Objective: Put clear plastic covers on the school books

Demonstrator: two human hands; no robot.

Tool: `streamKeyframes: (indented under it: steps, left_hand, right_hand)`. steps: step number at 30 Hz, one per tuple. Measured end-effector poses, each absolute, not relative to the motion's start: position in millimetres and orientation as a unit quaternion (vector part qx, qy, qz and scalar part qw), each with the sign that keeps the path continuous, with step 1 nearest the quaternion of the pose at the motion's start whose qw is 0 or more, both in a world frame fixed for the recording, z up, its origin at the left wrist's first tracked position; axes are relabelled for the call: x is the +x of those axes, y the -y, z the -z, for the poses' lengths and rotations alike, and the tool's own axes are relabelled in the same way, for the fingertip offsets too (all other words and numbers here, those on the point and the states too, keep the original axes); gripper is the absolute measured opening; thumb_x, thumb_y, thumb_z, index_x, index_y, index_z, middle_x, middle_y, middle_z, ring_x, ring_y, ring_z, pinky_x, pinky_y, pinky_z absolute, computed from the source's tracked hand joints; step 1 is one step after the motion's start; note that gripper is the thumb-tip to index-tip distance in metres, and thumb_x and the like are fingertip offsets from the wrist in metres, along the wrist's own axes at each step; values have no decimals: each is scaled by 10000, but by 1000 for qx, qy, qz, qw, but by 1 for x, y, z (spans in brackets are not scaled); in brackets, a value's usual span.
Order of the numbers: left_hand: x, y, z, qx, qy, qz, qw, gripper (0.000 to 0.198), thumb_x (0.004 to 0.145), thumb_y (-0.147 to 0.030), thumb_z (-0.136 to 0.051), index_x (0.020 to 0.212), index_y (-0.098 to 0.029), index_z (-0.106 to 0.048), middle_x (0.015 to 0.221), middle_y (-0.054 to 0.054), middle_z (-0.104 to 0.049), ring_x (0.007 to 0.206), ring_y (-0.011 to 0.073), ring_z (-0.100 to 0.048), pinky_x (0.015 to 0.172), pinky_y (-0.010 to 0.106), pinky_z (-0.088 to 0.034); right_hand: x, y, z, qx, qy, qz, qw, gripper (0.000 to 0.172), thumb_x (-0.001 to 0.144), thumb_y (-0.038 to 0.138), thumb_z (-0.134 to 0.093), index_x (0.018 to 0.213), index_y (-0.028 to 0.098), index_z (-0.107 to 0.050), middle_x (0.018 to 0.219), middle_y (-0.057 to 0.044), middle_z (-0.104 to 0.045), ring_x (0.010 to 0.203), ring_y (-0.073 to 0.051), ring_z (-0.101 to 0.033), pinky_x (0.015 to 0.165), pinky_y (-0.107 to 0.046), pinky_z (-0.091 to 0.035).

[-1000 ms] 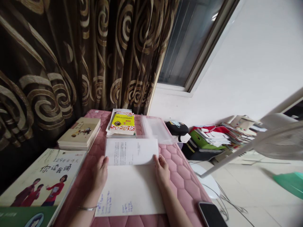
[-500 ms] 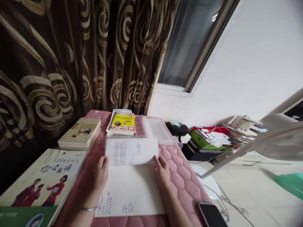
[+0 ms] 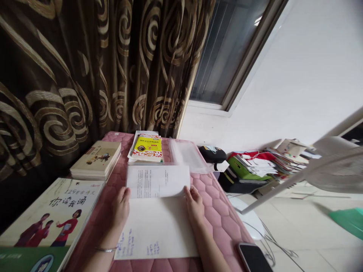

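A white sheet of paper (image 3: 155, 226) lies on the pink quilted table top (image 3: 215, 211), its far part folded back so the printed flap (image 3: 157, 181) faces me. My left hand (image 3: 120, 209) rests on the sheet's left edge with its fingers flat at the fold. At the right end of the fold, my right hand (image 3: 194, 204) presses down with fingers stretched out. Blue handwriting shows along the sheet's near edge. A thin bracelet circles my left wrist.
A large picture book (image 3: 53, 211) lies at the left, a stack of books (image 3: 96, 158) behind it, and a yellow book (image 3: 146, 146) beside a clear plastic sleeve (image 3: 188, 155) at the back. A phone (image 3: 252, 257) sits at the near right edge. A fan (image 3: 334, 166) and piled papers stand at right.
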State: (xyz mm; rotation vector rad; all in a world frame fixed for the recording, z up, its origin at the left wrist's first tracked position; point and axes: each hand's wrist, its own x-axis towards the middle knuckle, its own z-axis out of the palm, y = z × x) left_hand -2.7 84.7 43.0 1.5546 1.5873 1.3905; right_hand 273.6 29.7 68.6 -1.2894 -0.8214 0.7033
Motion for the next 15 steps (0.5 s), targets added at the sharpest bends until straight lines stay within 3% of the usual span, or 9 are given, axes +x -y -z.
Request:
streamKeyframes:
  steps: [7,15]
  left_hand:
    - [0,-81,-52,561,-582,-516,285,328,852,-532,-443,684,-251,-460,639,-10,-582,602,164,-531,581,262,-433]
    - [-3,-83,-46,561,-584,-519,271,300,857,-512,-458,749,-244,-538,717,19,-652,684,188,-599,612,272,-455]
  right_hand:
    - [274,-31,-67,-566,354,-326,669,435,720,620,-695,777,196,-618,742,-6,-597,699,-179,-492,639,-279,-402]
    - [273,-30,-71,-587,369,-303,654,465,749,657,-645,777,197,-582,701,1,-542,681,-179,-459,632,-296,-378]
